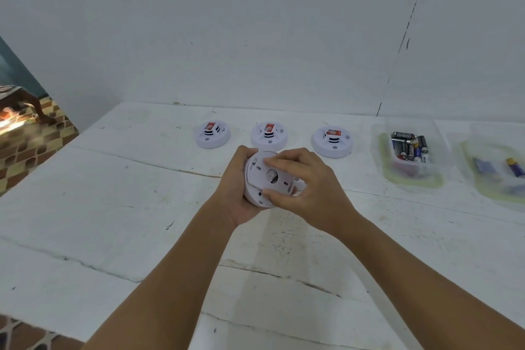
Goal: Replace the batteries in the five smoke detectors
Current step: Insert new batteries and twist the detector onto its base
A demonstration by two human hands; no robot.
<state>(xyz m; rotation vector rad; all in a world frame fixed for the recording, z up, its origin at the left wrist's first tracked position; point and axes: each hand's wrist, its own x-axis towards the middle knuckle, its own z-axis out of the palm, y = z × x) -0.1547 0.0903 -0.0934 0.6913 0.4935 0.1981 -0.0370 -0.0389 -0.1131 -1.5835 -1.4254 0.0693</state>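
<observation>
Head cam has me holding one smoke detector (265, 179) up off the table (119, 207), back side facing me. My left hand (240, 190) cups it from the left and underneath, fingers wrapped round the rim. My right hand (298, 179) comes in from the right, fingertips and thumb pinching the back plate (270, 170). So the twist should be on the right hand, I reckon. Three other detectors (269, 135) sit in a row just behind, battery tray (409, 148) off to the right.

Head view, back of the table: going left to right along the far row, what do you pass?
Left smoke detector → middle smoke detector → right smoke detector → clear tray of batteries → second clear tray holding a few batteries, cut off by the frame edge.
</observation>
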